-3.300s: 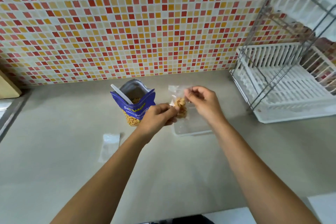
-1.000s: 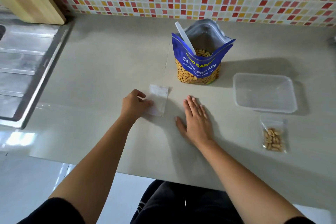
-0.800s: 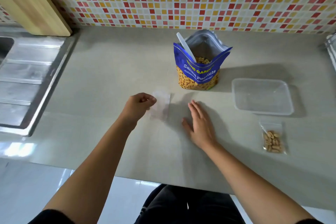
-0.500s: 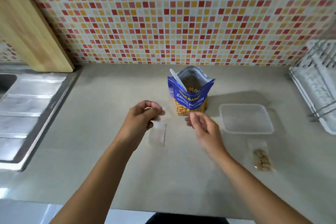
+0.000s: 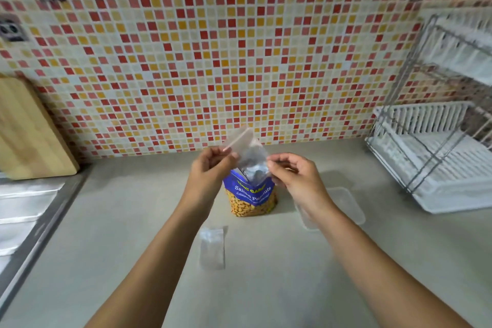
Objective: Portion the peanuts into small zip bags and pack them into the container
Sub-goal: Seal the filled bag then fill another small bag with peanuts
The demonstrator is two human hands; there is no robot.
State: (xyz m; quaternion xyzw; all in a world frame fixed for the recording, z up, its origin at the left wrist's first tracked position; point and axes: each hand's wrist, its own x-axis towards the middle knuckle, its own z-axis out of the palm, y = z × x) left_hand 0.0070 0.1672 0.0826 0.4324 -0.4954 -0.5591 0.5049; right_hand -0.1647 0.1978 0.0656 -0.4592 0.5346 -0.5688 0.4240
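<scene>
Both arms are reaching forward over the counter (image 5: 266, 287), hands raised in front of the peanut bag (image 5: 251, 198). The left hand (image 5: 210, 170) is pinching the upper left edge of an empty zip bag (image 5: 247, 149) between thumb and fingers, knuckles curled. The right hand (image 5: 295, 177) is pinching the same bag's lower right edge, fingers bent inward, wrist angled toward the left. The zip bag is hanging in the air between them, tilted, with its sealed strip pointing up and to the left and its long axis running down toward the right hand.

The peanut bag is standing upright behind the hands, its mouth open upward; its upper part is hidden by the zip bag. A second zip bag (image 5: 212, 247) is lying flat on the counter nearer the person, long axis running away from them, apart from both hands. One clear container (image 5: 348, 205) is sitting right of the peanut bag, partly hidden by the right wrist.

Counted: two zip bags, one peanut bag, one container. A dish rack (image 5: 436, 157) is standing far right, a wooden board (image 5: 29, 133) is leaning far left.
</scene>
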